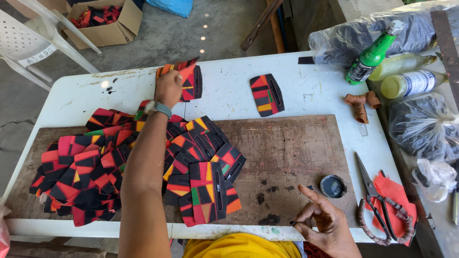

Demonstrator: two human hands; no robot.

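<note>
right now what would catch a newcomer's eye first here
The big heap of red, black and orange patchwork pieces spread over the left of the brown board. Next, the left hand reaching to the table's far edge, gripping one piece. Scissors lie at the right, beside the right hand.

White table (306, 86), scuffed and stained, standing on a grey concrete floor (201, 33) marked by small round spots of sunlight. A brown wooden board (291, 153) covers most of the table's near half. Beyond the table's far left corner: a white plastic chair (33, 43) and, behind it, an open cardboard box (119, 28) on the floor. Beyond the far edge: a blue bag (174, 6) and leaning wooden poles (267, 21). Right of the table: a grey ledge (430, 157) at table height. Lighting is bright daylight.
</note>
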